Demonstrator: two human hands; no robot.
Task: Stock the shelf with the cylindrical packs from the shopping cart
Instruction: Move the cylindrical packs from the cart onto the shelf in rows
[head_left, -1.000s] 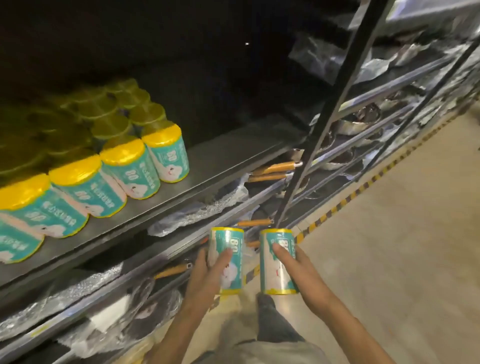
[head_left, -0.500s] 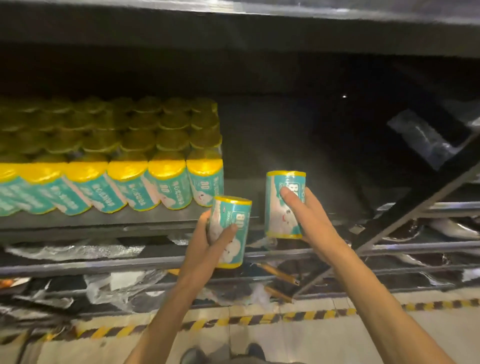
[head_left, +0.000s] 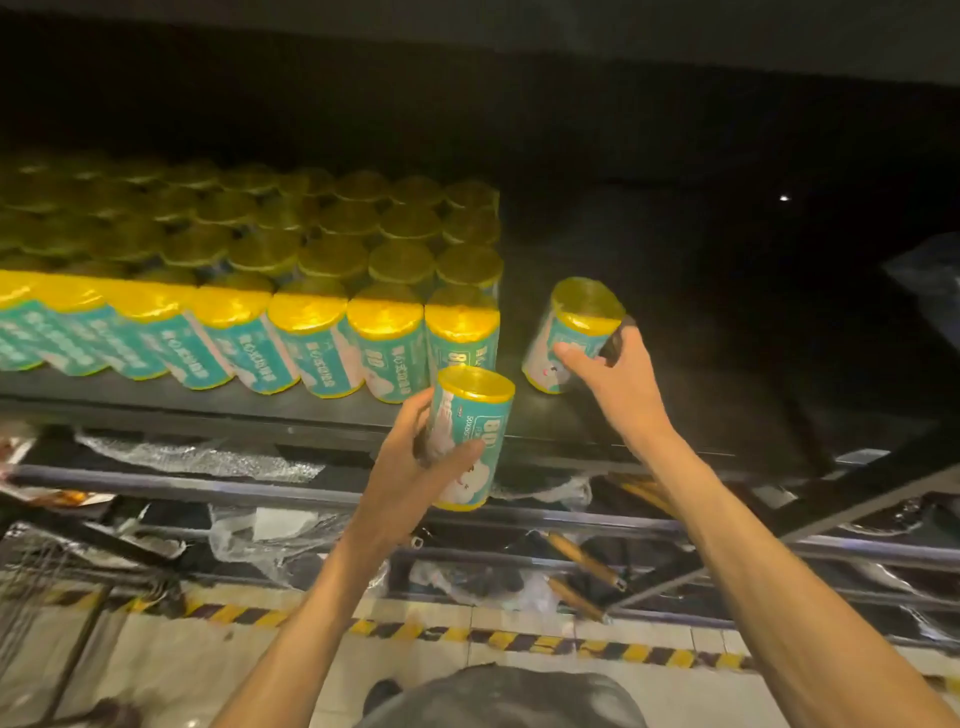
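While the right hand (head_left: 618, 379) grips a tilted pack (head_left: 571, 332) on the shelf (head_left: 675, 415) at frame centre-right, the left hand (head_left: 410, 478) clasps another pack (head_left: 470, 431) below; hands apart. Stocked packs (head_left: 311, 332) fill the left.

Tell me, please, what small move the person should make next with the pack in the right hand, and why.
Probably set it upright and slide it left. The right hand holds its pack tilted over the bare shelf, apart from the last pack of the front row. The left hand holds a second pack in front of the shelf edge, waiting for a place.
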